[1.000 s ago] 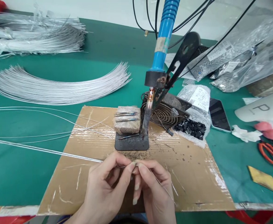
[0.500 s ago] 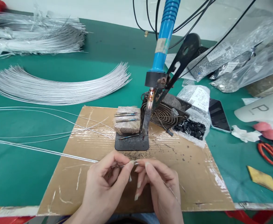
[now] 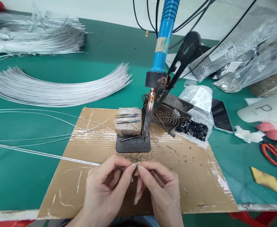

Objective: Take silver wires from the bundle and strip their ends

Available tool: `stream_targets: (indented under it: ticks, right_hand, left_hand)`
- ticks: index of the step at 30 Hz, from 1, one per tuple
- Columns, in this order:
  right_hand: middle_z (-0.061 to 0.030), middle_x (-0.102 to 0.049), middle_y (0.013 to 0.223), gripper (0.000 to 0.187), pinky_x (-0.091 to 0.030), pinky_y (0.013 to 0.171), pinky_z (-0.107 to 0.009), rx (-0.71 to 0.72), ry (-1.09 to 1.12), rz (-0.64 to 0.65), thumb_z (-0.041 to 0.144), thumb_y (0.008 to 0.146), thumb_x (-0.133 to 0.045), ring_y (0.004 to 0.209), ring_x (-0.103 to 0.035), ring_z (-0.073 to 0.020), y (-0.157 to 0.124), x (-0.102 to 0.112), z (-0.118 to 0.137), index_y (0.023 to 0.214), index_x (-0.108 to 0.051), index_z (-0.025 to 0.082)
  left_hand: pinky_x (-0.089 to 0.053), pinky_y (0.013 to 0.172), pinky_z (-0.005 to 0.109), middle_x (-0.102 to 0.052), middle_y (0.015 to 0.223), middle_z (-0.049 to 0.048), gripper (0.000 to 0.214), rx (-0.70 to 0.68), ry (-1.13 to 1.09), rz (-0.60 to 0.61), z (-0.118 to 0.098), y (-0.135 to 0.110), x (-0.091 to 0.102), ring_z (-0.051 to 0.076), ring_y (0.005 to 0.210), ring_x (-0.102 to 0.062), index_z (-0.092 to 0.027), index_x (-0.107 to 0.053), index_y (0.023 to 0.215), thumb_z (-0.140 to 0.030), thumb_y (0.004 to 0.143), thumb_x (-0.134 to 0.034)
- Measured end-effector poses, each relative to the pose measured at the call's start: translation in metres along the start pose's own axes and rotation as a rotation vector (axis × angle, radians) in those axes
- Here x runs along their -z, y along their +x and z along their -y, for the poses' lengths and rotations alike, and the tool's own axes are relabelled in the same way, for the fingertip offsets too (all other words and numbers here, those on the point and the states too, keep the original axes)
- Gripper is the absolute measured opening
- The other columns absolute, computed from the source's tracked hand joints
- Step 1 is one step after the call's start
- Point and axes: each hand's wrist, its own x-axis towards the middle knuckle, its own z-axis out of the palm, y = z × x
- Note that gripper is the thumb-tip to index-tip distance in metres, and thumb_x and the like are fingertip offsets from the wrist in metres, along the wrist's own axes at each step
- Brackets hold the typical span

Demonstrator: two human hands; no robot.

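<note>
Green bench (image 3: 110,44), cardboard (image 3: 199,183) reaching its near edge.
I'm seeing left hand (image 3: 106,190) pinching wires (image 3: 81,161), right hand (image 3: 164,190) a strand (image 3: 157,177), room flanking both.

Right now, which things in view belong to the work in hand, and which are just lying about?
Likely part of the work:
white wires, running into the left hand
thin strand, in the right hand
soldering iron, untouched
curved wire bundle

Probably just lying about:
phone
white cup
crumpled tissue
</note>
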Motion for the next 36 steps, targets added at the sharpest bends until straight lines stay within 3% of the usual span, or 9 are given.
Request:
stream_targets:
  ticks: [17,26,36]
  right_hand:
    - [0.0002,-0.07,0.057,0.02,-0.052,0.048,-0.015,-0.045,0.057,0.064,0.038,0.087,-0.086,0.044,-0.062,-0.0083,0.001,0.004,0.001,0.084,-0.082,0.018]
    - [0.0,-0.069,0.058,0.027,-0.049,0.044,-0.014,-0.192,0.008,0.16,0.04,0.084,-0.089,0.042,-0.062,-0.0084,0.008,0.019,0.012,0.079,-0.08,0.016]
    - [-0.001,-0.072,0.065,0.022,-0.052,0.046,-0.014,-0.147,0.068,0.146,0.038,0.087,-0.086,0.046,-0.063,-0.0078,0.005,0.013,0.01,0.085,-0.082,0.017]
  left_hand:
    - [-0.042,0.049,0.018,-0.069,0.062,-0.0017,0.02,-0.063,-0.027,0.027,0.008,0.0,0.001,0.01,0.052,-0.06,-0.021,-0.071,0.077,-0.032,0.094,-0.07]
    - [-0.042,0.05,0.02,-0.066,0.062,-0.002,0.023,-0.101,0.072,0.087,0.012,0.0,0.006,0.011,0.053,-0.055,-0.023,-0.07,0.075,-0.033,0.095,-0.067]
    - [-0.041,0.049,0.019,-0.067,0.062,-0.004,0.018,-0.118,0.044,0.023,0.012,-0.001,0.002,0.009,0.051,-0.056,-0.024,-0.071,0.078,-0.032,0.094,-0.068]
